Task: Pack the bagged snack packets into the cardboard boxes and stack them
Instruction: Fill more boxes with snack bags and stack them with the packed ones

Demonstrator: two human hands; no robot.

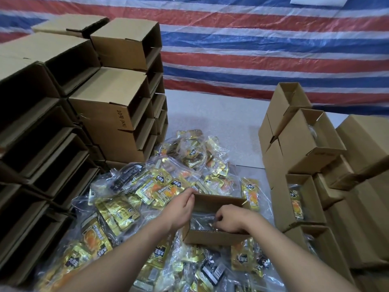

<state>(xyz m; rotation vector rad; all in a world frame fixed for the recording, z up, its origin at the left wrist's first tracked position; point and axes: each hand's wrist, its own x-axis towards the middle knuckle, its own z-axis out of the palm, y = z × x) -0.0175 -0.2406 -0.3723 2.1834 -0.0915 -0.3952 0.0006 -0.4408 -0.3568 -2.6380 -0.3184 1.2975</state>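
Low in the centre of the frame we see an open cardboard box (216, 218) sitting on a heap of bagged snack packets (130, 207). The left hand (181, 209) curls its grip over the box's left wall, thumb outside. The right hand (231, 221) reaches into the box, fingers pinching a clear bag (202, 220) inside; we cannot make out what the bag holds. Stacks of empty boxes (109, 106) fill the left of the frame, and filled boxes (299, 203) stand at right, partly cut off by the edge.
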